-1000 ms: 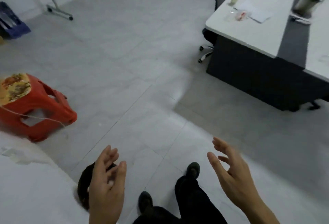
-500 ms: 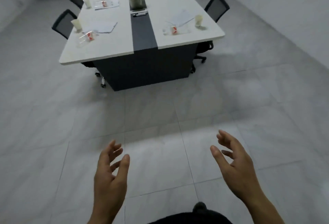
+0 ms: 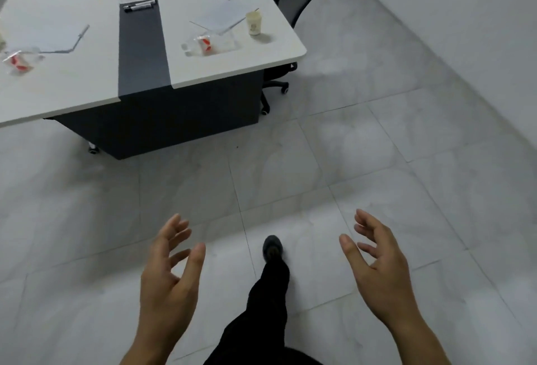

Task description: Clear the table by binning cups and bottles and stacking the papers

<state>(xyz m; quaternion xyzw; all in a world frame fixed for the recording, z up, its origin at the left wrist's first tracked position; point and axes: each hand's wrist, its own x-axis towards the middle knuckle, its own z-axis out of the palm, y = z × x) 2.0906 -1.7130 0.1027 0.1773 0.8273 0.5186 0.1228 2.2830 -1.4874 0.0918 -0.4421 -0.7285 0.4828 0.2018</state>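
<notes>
Both hands are empty, fingers spread: left hand, right hand. The paper cup stands near the worktop's near right corner, well ahead, on the right hand's side.

The person's left hand and right hand are bare, with bare forearms and no sleeves showing. One leg wears black trousers and a dark shoe.
</notes>
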